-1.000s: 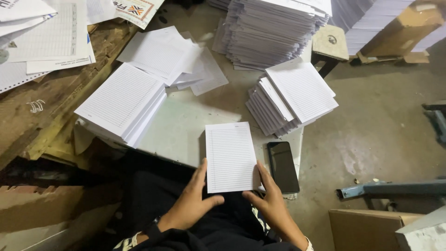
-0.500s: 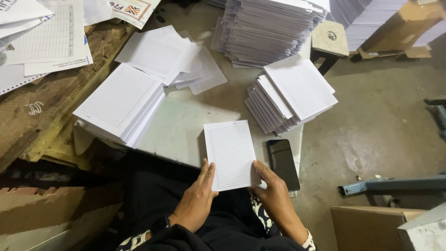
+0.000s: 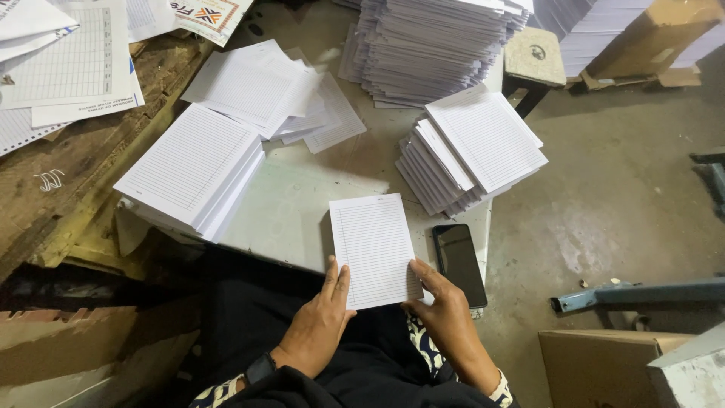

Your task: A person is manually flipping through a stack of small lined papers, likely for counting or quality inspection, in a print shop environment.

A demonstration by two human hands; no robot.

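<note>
Small stack of lined sheets (image 3: 374,249) lying at the near edge of the table (image 3: 294,215), gripped from both lower corners. Left hand (image 3: 321,321) clamped on the lower left corner, fingers on top of the paper, thumb side hidden beneath. Right hand (image 3: 445,313) clamped on the lower right corner, fingers spread along the bottom edge. Lower end of the stack hanging slightly past the table edge, over a dark lap. Just right of the stack, a black phone (image 3: 461,263) lying flat, close to the right hand's fingers but apart from them. Open bare table between the stack and a thick pile of lined paper (image 3: 192,170) to the left. Farther right and behind, a fanned pile of lined pads (image 3: 472,151), near the top corner of the held stack. Loose sheets (image 3: 264,87) spread behind, and a tall stack of paper (image 3: 434,45) at the far edge. Right of the table, bare floor (image 3: 627,204), a blue metal bar (image 3: 642,293) and a cardboard box (image 3: 596,366).
</note>
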